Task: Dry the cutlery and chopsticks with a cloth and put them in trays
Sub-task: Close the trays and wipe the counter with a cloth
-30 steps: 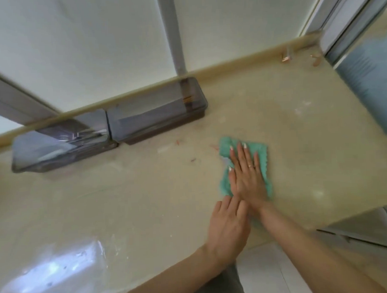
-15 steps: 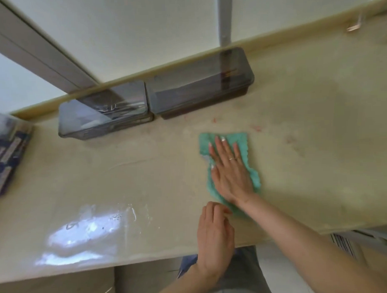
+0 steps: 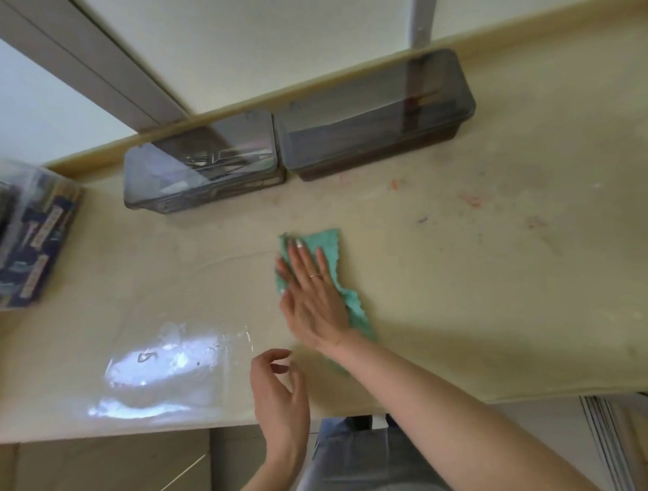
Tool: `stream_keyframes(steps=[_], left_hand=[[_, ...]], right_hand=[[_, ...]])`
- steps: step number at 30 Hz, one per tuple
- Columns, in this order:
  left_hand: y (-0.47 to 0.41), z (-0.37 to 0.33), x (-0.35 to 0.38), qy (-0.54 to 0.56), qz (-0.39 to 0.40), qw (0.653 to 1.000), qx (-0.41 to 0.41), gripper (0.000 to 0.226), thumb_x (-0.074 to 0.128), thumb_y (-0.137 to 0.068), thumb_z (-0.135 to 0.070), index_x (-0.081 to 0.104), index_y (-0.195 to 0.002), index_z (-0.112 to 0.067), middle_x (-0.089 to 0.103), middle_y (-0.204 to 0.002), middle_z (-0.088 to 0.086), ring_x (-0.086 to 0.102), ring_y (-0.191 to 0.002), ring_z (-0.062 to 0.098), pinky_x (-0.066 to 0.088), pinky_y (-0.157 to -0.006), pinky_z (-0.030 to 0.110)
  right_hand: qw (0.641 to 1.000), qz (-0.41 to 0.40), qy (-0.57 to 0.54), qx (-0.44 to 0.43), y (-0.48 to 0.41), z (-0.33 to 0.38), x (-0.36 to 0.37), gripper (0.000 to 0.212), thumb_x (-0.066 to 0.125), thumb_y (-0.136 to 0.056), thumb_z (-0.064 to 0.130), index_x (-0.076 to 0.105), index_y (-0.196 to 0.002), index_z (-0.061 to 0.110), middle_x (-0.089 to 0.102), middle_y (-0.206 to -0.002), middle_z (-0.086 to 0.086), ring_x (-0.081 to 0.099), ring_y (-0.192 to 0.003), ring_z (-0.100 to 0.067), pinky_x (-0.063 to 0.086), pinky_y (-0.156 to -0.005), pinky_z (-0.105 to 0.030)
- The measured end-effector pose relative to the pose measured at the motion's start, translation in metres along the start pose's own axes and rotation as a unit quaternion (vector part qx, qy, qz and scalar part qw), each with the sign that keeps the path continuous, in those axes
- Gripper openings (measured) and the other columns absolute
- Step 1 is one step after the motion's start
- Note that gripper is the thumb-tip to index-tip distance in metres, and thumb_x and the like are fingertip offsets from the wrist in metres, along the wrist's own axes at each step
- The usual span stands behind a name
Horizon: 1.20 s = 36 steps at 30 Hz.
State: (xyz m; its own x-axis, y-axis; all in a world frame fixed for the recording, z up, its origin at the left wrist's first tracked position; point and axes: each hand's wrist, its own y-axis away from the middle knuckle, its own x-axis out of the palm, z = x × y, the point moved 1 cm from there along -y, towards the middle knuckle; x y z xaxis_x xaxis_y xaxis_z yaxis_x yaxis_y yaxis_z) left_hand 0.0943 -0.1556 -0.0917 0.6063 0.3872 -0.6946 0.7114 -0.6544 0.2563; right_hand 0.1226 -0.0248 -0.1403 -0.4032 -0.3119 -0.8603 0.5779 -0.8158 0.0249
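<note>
A green cloth lies flat on the pale counter, roughly in the middle, in front of two lidded trays. It is a long, narrow strip with wavy edges and a nubbly weave, running from its far end near the trays back toward the person at a slight slant. The right hand lies palm down on top of it, fingers straight and spread flat, pressing the cloth to the counter rather than pinching it; a thin ring shows on one finger. The left hand hovers just above the counter's near edge, close to the right wrist, fingers loosely curled and apart, with nothing in it.

Both trays sit side by side against the back ledge, touching end to end. The left tray has a smoky clear lid with metal cutlery faintly visible beneath. The right tray is longer; thin sticks show through its lid. A clear packet with blue printing sits at the counter's left end.
</note>
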Motion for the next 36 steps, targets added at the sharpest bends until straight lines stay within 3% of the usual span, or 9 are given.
stream_keyframes(steps=[4, 8, 12, 15, 19, 23, 29, 32, 36], left_hand=[[-0.013, 0.008, -0.013, 0.038, -0.064, 0.994, -0.079, 0.019, 0.044, -0.088, -0.001, 0.047, -0.103, -0.012, 0.049, -0.102, 0.003, 0.049, -0.087, 0.014, 0.037, -0.073, 0.028], [-0.025, 0.025, -0.036, 0.054, -0.132, 0.979, -0.149, 0.019, 0.041, -0.089, -0.001, 0.044, -0.104, -0.011, 0.047, -0.106, 0.008, 0.046, -0.093, 0.021, 0.035, -0.081, 0.031], [-0.060, 0.036, -0.062, 0.065, -0.192, 0.977, -0.069, 0.023, 0.038, -0.092, -0.004, 0.044, -0.112, -0.014, 0.038, -0.116, 0.001, 0.043, -0.104, 0.017, 0.040, -0.092, 0.040], [-0.087, 0.041, -0.070, -0.040, -0.091, 0.992, 0.075, 0.027, 0.041, -0.092, -0.025, 0.050, -0.115, -0.016, 0.044, -0.118, -0.005, 0.042, -0.113, 0.020, 0.041, -0.095, 0.044], [-0.105, 0.040, -0.065, -0.205, 0.004, 0.970, 0.131, 0.028, 0.052, -0.090, -0.032, 0.059, -0.109, -0.013, 0.050, -0.116, 0.007, 0.042, -0.109, 0.026, 0.033, -0.092, 0.037], [-0.106, 0.042, -0.065, -0.210, -0.008, 0.976, 0.062, 0.026, 0.062, -0.088, -0.020, 0.055, -0.109, -0.006, 0.049, -0.113, 0.015, 0.044, -0.109, 0.032, 0.039, -0.087, 0.040], [-0.087, 0.039, -0.062, -0.219, 0.041, 0.969, 0.108, 0.018, 0.067, -0.084, -0.019, 0.056, -0.097, -0.013, 0.052, -0.098, 0.000, 0.053, -0.083, 0.019, 0.041, -0.065, 0.030], [-0.097, 0.036, -0.066, -0.160, 0.054, 0.982, 0.080, 0.010, 0.064, -0.084, -0.006, 0.059, -0.080, -0.014, 0.061, -0.084, 0.002, 0.057, -0.077, 0.023, 0.039, -0.063, 0.019], [-0.100, 0.032, -0.067, -0.134, 0.080, 0.983, 0.092, 0.015, 0.063, -0.085, -0.005, 0.061, -0.078, -0.018, 0.064, -0.081, -0.002, 0.058, -0.075, 0.011, 0.040, -0.064, 0.013]], right_hand=[[0.997, 0.066, 0.017, -0.029, -0.018, 0.049, 0.027, 0.065, 0.005, -0.090, 0.030, 0.016, -0.152, 0.012, -0.003, -0.159, -0.015, -0.009, -0.147, -0.027, -0.005, -0.118, -0.047], [0.989, 0.098, 0.048, -0.096, -0.021, 0.065, 0.034, 0.056, 0.016, -0.099, 0.031, 0.008, -0.152, 0.014, -0.006, -0.159, -0.013, -0.012, -0.146, -0.026, -0.008, -0.117, -0.046], [0.961, 0.155, 0.078, -0.215, -0.009, 0.083, 0.048, 0.056, 0.022, -0.100, 0.036, 0.013, -0.152, 0.015, 0.001, -0.160, -0.010, -0.006, -0.147, -0.023, -0.008, -0.118, -0.043], [0.931, 0.182, 0.078, -0.308, 0.008, 0.088, 0.052, 0.053, 0.027, -0.101, 0.035, 0.029, -0.148, 0.011, 0.025, -0.156, -0.010, 0.010, -0.147, -0.025, 0.002, -0.118, -0.046], [0.893, 0.148, 0.033, -0.423, 0.024, 0.081, 0.043, 0.029, 0.062, -0.084, 0.018, 0.068, -0.104, -0.003, 0.067, -0.109, -0.019, 0.048, -0.121, -0.035, 0.027, -0.109, -0.050], [0.875, 0.176, 0.099, -0.441, 0.043, 0.076, 0.050, 0.027, 0.056, -0.088, 0.032, 0.070, -0.098, 0.011, 0.068, -0.108, -0.008, 0.053, -0.118, -0.028, 0.018, -0.114, -0.049], [0.880, 0.166, 0.094, -0.436, 0.058, 0.062, 0.051, 0.038, 0.057, -0.089, 0.042, 0.066, -0.114, 0.015, 0.064, -0.122, -0.004, 0.052, -0.122, -0.021, 0.023, -0.112, -0.041], [0.898, 0.155, 0.085, -0.403, 0.062, 0.051, 0.046, 0.060, 0.036, -0.095, 0.052, 0.043, -0.141, 0.014, 0.044, -0.146, -0.003, 0.032, -0.139, -0.020, 0.012, -0.117, -0.040], [0.892, 0.184, 0.103, -0.400, 0.068, 0.034, 0.039, 0.058, 0.013, -0.096, 0.040, 0.036, -0.146, 0.021, 0.037, -0.151, 0.001, 0.027, -0.142, -0.018, 0.006, -0.119, -0.040]])
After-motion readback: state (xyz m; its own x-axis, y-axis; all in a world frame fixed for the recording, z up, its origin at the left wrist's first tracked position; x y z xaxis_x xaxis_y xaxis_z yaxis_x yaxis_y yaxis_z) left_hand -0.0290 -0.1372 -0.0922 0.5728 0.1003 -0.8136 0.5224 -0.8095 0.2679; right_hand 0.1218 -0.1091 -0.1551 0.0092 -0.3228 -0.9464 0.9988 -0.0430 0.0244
